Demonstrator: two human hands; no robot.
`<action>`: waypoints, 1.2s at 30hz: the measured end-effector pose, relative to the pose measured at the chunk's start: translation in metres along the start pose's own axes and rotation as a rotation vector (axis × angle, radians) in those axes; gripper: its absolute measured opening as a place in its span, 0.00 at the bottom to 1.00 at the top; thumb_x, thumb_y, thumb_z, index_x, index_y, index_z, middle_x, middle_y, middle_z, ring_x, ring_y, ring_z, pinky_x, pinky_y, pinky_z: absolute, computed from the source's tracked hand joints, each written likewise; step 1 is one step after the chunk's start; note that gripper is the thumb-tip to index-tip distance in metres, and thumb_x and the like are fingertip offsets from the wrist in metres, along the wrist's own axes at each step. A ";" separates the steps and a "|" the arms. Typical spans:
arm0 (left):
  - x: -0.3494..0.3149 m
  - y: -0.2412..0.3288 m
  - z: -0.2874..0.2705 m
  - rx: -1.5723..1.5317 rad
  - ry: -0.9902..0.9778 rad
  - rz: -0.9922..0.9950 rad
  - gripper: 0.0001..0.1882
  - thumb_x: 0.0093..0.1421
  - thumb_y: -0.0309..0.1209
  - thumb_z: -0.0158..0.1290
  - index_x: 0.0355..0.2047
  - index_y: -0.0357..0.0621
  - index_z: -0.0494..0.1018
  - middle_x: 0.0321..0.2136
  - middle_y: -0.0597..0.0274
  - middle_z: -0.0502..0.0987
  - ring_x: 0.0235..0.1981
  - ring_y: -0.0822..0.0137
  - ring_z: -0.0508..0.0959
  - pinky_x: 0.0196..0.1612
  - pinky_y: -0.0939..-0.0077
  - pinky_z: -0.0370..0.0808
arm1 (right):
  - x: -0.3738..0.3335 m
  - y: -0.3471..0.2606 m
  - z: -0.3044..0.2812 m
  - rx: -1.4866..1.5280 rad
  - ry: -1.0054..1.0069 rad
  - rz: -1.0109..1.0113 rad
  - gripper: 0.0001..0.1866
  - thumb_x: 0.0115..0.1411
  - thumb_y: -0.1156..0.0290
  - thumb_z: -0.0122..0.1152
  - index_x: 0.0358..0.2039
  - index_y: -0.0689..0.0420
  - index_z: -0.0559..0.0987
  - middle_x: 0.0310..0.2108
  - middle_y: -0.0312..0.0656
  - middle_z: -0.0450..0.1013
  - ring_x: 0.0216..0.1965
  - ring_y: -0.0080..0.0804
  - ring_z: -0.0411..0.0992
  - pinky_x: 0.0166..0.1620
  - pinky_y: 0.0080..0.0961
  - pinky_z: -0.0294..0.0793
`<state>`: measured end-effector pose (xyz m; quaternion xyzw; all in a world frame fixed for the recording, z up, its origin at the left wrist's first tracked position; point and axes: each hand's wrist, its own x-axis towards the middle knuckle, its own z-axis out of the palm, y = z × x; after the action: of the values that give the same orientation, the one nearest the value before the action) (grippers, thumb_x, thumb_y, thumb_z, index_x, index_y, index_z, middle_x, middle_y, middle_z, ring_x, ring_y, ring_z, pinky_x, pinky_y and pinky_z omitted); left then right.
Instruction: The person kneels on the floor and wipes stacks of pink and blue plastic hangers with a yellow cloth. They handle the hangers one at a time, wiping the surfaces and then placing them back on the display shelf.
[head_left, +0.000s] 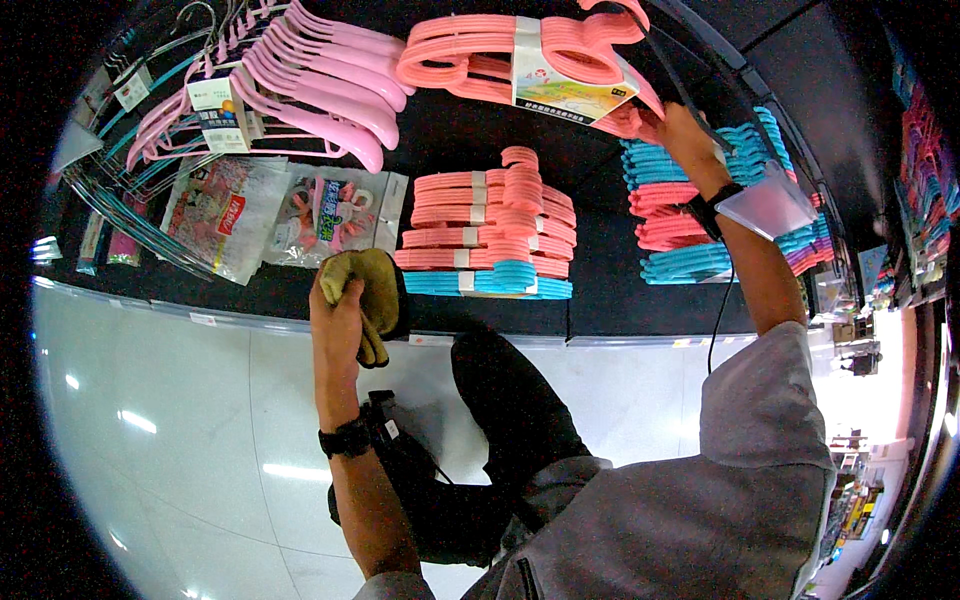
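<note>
My left hand (338, 312) is closed around a folded yellow-olive cloth glove (376, 290) with dark edging, just over the shelf's front edge. At the upper right, my right hand (688, 140) grips the right end of a pack of coral-pink hangers (470, 50). A printed paper sleeve wraps the pack's middle, and the pack lies tilted at the back of the shelf. The fingertips of that hand are partly hidden by the hangers. Between my hands sits a stack of coral hangers (450, 215), with blue hangers (515, 282) at its near side.
Light-pink hangers (330, 80) and thin wire hangers (150, 230) fill the left of the black shelf (610, 310). Two clear plastic packets (335, 210) lie beside them. Right of centre, blue and coral hangers (665, 215) are stacked under my right forearm. A dark cable (716, 320) hangs from that wrist.
</note>
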<state>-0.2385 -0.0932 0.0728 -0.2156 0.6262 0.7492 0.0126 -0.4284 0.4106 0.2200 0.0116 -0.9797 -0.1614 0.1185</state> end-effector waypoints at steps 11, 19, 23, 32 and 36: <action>-0.004 0.007 0.007 0.001 -0.004 0.009 0.22 0.63 0.25 0.51 0.58 0.37 0.67 0.47 0.57 0.77 0.46 0.64 0.77 0.49 0.70 0.73 | 0.003 0.028 0.033 -0.016 0.280 0.024 0.26 0.57 0.49 0.64 0.38 0.63 0.79 0.34 0.65 0.76 0.38 0.65 0.76 0.40 0.55 0.76; -0.005 0.003 -0.007 0.055 0.023 0.010 0.22 0.62 0.26 0.52 0.57 0.38 0.68 0.46 0.59 0.77 0.45 0.65 0.76 0.47 0.72 0.73 | -0.068 -0.046 -0.055 -0.098 0.253 -0.188 0.26 0.61 0.50 0.60 0.44 0.63 0.74 0.36 0.59 0.77 0.38 0.60 0.77 0.41 0.53 0.76; -0.003 0.000 -0.015 0.067 0.006 0.015 0.23 0.63 0.28 0.53 0.59 0.40 0.67 0.46 0.60 0.77 0.44 0.66 0.76 0.47 0.72 0.73 | -0.144 -0.133 -0.060 0.369 0.083 -0.187 0.11 0.59 0.69 0.63 0.41 0.57 0.75 0.31 0.47 0.75 0.33 0.50 0.76 0.36 0.44 0.75; -0.011 0.003 -0.003 0.107 0.016 0.045 0.23 0.64 0.30 0.53 0.58 0.38 0.68 0.46 0.56 0.77 0.45 0.65 0.76 0.49 0.71 0.73 | -0.234 -0.215 0.101 0.467 -0.198 -0.218 0.33 0.55 0.64 0.70 0.57 0.59 0.67 0.53 0.49 0.68 0.46 0.49 0.76 0.44 0.41 0.80; 0.002 -0.004 -0.014 0.388 -0.108 0.186 0.24 0.60 0.31 0.58 0.55 0.40 0.69 0.46 0.53 0.77 0.44 0.59 0.78 0.46 0.68 0.75 | -0.236 -0.225 0.124 0.575 -0.213 -0.125 0.29 0.53 0.69 0.70 0.53 0.59 0.69 0.50 0.47 0.65 0.44 0.48 0.75 0.41 0.40 0.80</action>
<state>-0.2349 -0.1056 0.0669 -0.1102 0.7743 0.6229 0.0183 -0.2318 0.2504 -0.0193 0.0879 -0.9895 0.1150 -0.0031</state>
